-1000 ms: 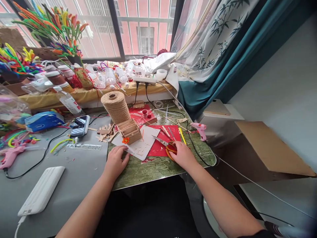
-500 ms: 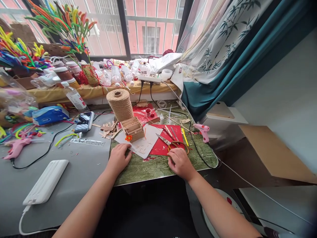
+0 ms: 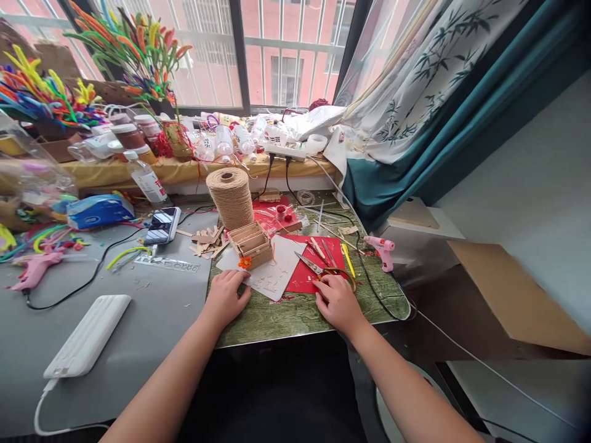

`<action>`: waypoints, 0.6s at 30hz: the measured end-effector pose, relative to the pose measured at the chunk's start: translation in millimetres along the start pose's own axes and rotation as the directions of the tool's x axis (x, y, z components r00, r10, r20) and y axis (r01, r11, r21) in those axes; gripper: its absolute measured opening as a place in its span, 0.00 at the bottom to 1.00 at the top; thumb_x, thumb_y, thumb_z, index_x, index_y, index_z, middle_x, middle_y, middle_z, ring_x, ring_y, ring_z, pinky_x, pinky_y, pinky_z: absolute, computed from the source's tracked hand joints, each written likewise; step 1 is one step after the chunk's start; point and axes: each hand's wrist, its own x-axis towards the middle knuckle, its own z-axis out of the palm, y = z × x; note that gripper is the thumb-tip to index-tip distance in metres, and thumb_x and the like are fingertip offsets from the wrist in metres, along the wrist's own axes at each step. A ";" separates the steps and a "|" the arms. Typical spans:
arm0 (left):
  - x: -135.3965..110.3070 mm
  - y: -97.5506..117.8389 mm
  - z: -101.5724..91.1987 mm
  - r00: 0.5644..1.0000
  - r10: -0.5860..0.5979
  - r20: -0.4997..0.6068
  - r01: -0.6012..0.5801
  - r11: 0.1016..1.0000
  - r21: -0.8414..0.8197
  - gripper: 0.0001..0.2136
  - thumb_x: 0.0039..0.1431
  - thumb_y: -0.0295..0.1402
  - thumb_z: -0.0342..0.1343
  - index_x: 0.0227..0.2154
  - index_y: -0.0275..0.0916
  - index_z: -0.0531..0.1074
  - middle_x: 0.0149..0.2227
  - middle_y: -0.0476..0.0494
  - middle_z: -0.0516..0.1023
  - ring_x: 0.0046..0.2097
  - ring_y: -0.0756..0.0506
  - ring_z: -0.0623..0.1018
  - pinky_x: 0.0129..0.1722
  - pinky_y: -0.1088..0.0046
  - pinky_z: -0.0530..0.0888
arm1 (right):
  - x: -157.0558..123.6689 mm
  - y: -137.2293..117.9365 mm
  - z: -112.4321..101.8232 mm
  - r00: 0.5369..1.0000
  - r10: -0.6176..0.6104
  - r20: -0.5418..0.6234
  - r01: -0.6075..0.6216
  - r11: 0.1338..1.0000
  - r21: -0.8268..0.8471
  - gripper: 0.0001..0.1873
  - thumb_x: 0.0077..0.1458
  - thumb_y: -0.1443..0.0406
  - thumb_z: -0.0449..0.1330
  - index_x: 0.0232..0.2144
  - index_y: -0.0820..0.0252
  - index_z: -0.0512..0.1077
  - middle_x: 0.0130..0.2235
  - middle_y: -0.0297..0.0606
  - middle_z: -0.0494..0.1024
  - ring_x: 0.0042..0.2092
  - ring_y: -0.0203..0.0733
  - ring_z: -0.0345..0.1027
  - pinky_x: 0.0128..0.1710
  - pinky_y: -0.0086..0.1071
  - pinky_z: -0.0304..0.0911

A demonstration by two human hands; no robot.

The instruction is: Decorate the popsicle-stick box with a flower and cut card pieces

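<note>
My left hand (image 3: 227, 296) lies on the green wood-patterned mat (image 3: 268, 323), fingers stretched out and empty, beside the near corner of a white sheet (image 3: 277, 282). On that sheet stands a small wooden-stick box (image 3: 252, 243) with slats across its top and an orange flower (image 3: 244, 263) at its front corner. My right hand (image 3: 339, 300) rests at the handles of the scissors (image 3: 310, 263), its fingers loosely bent and thumb apart. It partly covers one handle and does not grip it. The scissors lie on red paper (image 3: 298, 284), blades pointing away to the left.
Behind the box stands a big twine spool (image 3: 231, 200), with loose wooden sticks (image 3: 207, 241) to its left. A yellow pen-like tool (image 3: 348, 259) and a pink glue gun (image 3: 382, 249) with its cord lie right. A phone (image 3: 162, 225) and power bank (image 3: 87, 335) are left.
The view has shifted slightly, so everything sits a little further right and lower. Both hands stay by the same things, with no clear movement of their own.
</note>
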 end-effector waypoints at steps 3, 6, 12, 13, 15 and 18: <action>-1.5 2.8 -2.3 1.000 -0.004 0.006 0.004 1.000 0.004 0.10 0.62 0.34 0.56 0.45 0.43 0.74 0.45 0.41 0.81 0.50 0.36 0.77 0.52 0.58 0.66 | 0.5 -1.9 1.2 1.000 0.000 0.003 0.000 1.000 -0.030 0.17 0.62 0.68 0.58 0.51 0.59 0.78 0.45 0.46 0.75 0.48 0.52 0.67 0.50 0.45 0.63; -3.2 4.9 -4.5 1.000 0.003 0.015 -0.003 1.000 0.011 0.10 0.62 0.34 0.55 0.45 0.43 0.73 0.45 0.41 0.81 0.50 0.37 0.77 0.51 0.57 0.66 | 1.0 -4.8 2.8 1.000 -0.009 0.026 0.011 0.997 -0.073 0.17 0.64 0.68 0.57 0.52 0.61 0.78 0.46 0.47 0.75 0.48 0.52 0.66 0.50 0.44 0.63; -4.1 3.8 -6.9 0.998 0.047 0.028 -0.047 0.999 -0.021 0.11 0.59 0.29 0.54 0.44 0.42 0.74 0.42 0.43 0.81 0.47 0.39 0.77 0.50 0.58 0.65 | 5.6 -15.8 3.9 0.998 -0.005 0.057 0.012 0.992 -0.126 0.16 0.64 0.70 0.56 0.51 0.62 0.77 0.47 0.49 0.76 0.50 0.53 0.66 0.49 0.44 0.61; -4.0 3.5 -7.1 0.998 0.050 0.027 -0.050 0.998 -0.030 0.11 0.59 0.29 0.54 0.44 0.42 0.74 0.42 0.44 0.82 0.46 0.39 0.77 0.50 0.58 0.65 | 7.3 -19.5 3.6 0.998 -0.008 0.057 0.015 0.993 -0.121 0.16 0.64 0.70 0.56 0.51 0.62 0.77 0.48 0.49 0.76 0.50 0.53 0.66 0.49 0.44 0.60; -4.0 2.9 -7.1 0.998 0.052 0.023 -0.051 0.998 -0.045 0.10 0.60 0.29 0.54 0.43 0.42 0.74 0.41 0.44 0.81 0.46 0.39 0.76 0.50 0.58 0.65 | 12.0 -29.6 4.0 0.998 -0.015 0.056 0.021 0.996 -0.092 0.15 0.65 0.69 0.57 0.51 0.60 0.77 0.47 0.48 0.76 0.50 0.53 0.66 0.50 0.45 0.59; -4.1 1.4 -5.4 0.999 0.048 0.014 -0.047 0.997 -0.062 0.09 0.61 0.30 0.54 0.42 0.42 0.74 0.40 0.44 0.81 0.45 0.39 0.76 0.50 0.59 0.66 | 22.3 -49.7 9.7 0.995 -0.043 0.092 0.043 0.999 0.001 0.13 0.66 0.66 0.57 0.50 0.58 0.77 0.44 0.45 0.76 0.48 0.51 0.66 0.48 0.43 0.58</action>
